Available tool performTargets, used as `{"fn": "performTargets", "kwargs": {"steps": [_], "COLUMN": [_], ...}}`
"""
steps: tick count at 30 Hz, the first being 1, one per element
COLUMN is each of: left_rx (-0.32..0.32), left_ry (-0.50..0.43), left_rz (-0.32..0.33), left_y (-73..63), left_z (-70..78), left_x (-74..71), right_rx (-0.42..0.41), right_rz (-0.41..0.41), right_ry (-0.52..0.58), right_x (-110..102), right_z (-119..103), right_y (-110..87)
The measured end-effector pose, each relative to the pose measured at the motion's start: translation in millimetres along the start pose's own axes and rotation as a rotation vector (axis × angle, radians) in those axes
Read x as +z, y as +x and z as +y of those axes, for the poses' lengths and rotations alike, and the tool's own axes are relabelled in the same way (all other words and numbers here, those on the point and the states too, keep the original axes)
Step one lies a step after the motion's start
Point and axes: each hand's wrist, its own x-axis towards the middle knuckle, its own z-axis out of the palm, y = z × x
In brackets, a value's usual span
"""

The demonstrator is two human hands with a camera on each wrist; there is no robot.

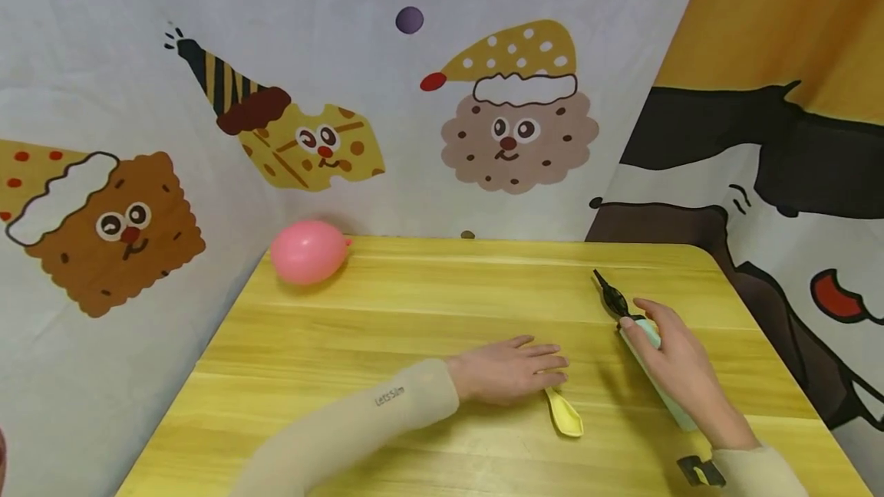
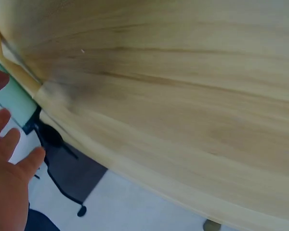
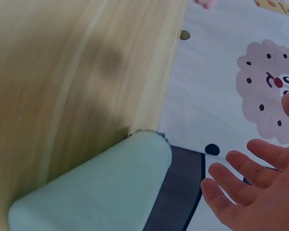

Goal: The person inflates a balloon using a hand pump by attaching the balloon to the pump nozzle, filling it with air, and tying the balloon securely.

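A mint-green hand pump [image 1: 666,386] with a black nozzle [image 1: 613,297] lies on the right half of the table. My right hand [image 1: 680,355] hovers over it, and in the right wrist view its fingers [image 3: 241,180] are spread beside the pump's body [image 3: 96,185]. On the table to the left of the pump is an uninflated yellow balloon [image 1: 566,414], its narrow end overlapped by my left hand's fingertips. That left hand [image 1: 507,370] stretches to the right, palm down with straight fingers. The left wrist view has its fingers [image 2: 7,144] extended toward the pump.
At the table's far left corner sits an inflated pink balloon [image 1: 309,253]. A small black piece [image 1: 700,472] is by the right sleeve. Printed cloth [image 1: 387,198] with cartoon biscuits and cheese hangs right behind the wooden table [image 1: 428,297].
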Motion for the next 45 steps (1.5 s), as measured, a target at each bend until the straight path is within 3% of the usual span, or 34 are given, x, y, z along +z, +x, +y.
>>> {"fn": "performTargets", "kwargs": {"steps": [4, 8, 11, 16, 19, 21, 22, 23, 27, 29, 37, 41, 45], "left_rx": [0.060, 0.090, 0.088, 0.073, 0.039, -0.014, -0.053, -0.102, -0.339, -0.457, -0.764, -0.897, -1.023], "left_ry": [0.064, 0.087, 0.090, 0.112, 0.036, -0.112, -0.245, -0.406, -1.205, -1.467, -1.919, -2.248, -2.460], "left_rz": [-0.012, 0.045, 0.091, 0.117, 0.125, 0.135, 0.139, 0.138, 0.163, 0.186, 0.330, 0.502, 0.698], "left_y": [12.8, 19.5, 21.7, 21.2, 18.1, 14.9, 12.8, 9.4, -8.5, -19.6, -61.7, -79.2, -90.8], "left_z": [3.5, 3.7, 3.3, 2.0, -0.3, -2.9, -4.5, -6.3, -11.2, -12.0, -20.8, -25.9, -24.7], "left_x": [1.8, 5.9, 9.4, 10.3, 8.3, 6.2, 5.0, 4.2, 6.0, 10.7, 37.8, 50.2, 54.1], "right_rx": [0.030, 0.025, 0.024, 0.038, 0.039, 0.044, 0.049, 0.053, 0.050, 0.038, 0.028, 0.044, 0.071], "right_rz": [-0.015, -0.019, -0.023, -0.026, -0.026, -0.028, -0.033, -0.036, -0.038, -0.032, -0.037, -0.051, -0.076], "right_ry": [-0.005, -0.014, -0.012, -0.005, -0.006, -0.005, -0.003, -0.003, -0.003, -0.005, -0.007, -0.028, -0.053], "right_x": [-2, -1, -1, 0, 0, 0, 0, 0, 1, 2, 7, 7, 6], "right_z": [8, 12, 14, 16, 18, 19, 20, 20, 19, 19, 18, 19, 22], "right_y": [-4.4, -6.8, -7.9, -8.8, -9.4, -10.3, -10.9, -10.9, -10.1, -9.1, -7.5, -6.3, -3.0]}}
